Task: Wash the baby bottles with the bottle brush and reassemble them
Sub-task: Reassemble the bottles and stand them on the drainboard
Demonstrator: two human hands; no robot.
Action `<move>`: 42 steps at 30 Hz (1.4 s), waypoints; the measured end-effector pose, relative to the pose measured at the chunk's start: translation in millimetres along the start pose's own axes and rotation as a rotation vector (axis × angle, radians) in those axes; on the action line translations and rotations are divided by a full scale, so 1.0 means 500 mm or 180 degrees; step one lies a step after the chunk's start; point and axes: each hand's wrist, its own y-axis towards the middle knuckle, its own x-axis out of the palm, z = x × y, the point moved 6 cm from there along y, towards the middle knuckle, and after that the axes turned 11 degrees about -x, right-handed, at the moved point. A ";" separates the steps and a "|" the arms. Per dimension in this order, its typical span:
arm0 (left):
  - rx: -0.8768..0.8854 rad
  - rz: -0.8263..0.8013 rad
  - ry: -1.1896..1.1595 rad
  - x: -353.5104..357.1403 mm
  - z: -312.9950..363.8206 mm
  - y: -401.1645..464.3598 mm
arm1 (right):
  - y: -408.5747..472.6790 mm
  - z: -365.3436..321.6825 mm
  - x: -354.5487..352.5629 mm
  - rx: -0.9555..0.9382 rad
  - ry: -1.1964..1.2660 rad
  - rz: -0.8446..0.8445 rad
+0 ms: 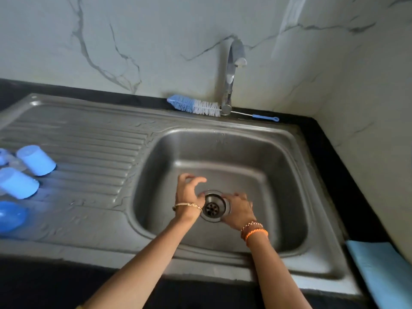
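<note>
Hands (214, 201) curled over sink (287, 197) drain (214, 206)

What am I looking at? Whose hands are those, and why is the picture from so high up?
A person wears a camera on their head, so you see what they see, looking down. Their left hand and right hand reach into a metal sink, either side of the drain. Neither hand seems to hold anything. A blue and white bottle brush lies behind the sink by the tap. On the ribbed draining board at the left lie blue bottle caps. A blue cloth sits at the right.
</note>
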 end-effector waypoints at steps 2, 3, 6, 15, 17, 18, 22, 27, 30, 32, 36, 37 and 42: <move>0.0176 -0.0091 -0.0010 0.012 0.007 0.006 | 0.002 0.010 -0.025 0.0106 0.0279 0.0637; 0.0197 -0.0268 0.0099 0.019 0.014 0.006 | -0.003 0.007 -0.048 0.0063 0.0372 0.1182; -0.0086 -0.0761 0.0473 0.039 -0.004 -0.002 | -0.012 -0.001 -0.023 0.0262 -0.0128 0.0550; 0.0069 -0.0426 -0.0240 -0.077 0.009 -0.004 | -0.031 -0.086 -0.043 0.0427 0.0306 0.1311; 0.0251 -0.0465 -0.0476 -0.140 0.007 0.006 | -0.027 -0.147 -0.038 0.0485 0.0868 0.1631; 0.0309 -0.0421 -0.0623 -0.177 0.009 0.012 | -0.023 -0.179 -0.040 0.0480 0.1208 0.1790; 0.0551 -0.0058 -0.0997 -0.362 0.003 0.042 | -0.004 -0.350 -0.026 0.0042 0.2309 0.2105; 0.0871 0.0588 -0.1207 -0.614 -0.061 0.056 | 0.013 -0.610 0.031 -0.0872 0.2590 0.1458; 0.0911 0.1241 -0.1029 -0.766 -0.130 0.056 | 0.029 -0.763 0.087 -0.1314 0.2306 0.0917; 0.0889 0.1861 -0.0823 -0.871 -0.197 0.058 | 0.039 -0.865 0.134 -0.1612 0.1964 0.0567; 0.0074 0.2720 -0.0928 -1.018 -0.374 0.061 | 0.053 -1.027 0.242 -0.2130 0.1118 -0.0138; -0.0183 0.2717 -0.1050 -1.034 -0.419 0.066 | 0.057 -1.054 0.271 -0.2251 0.0768 -0.0278; -0.1363 0.1437 -0.1369 -0.995 -0.543 0.091 | 0.069 -1.095 0.382 -0.2252 -0.0248 -0.0604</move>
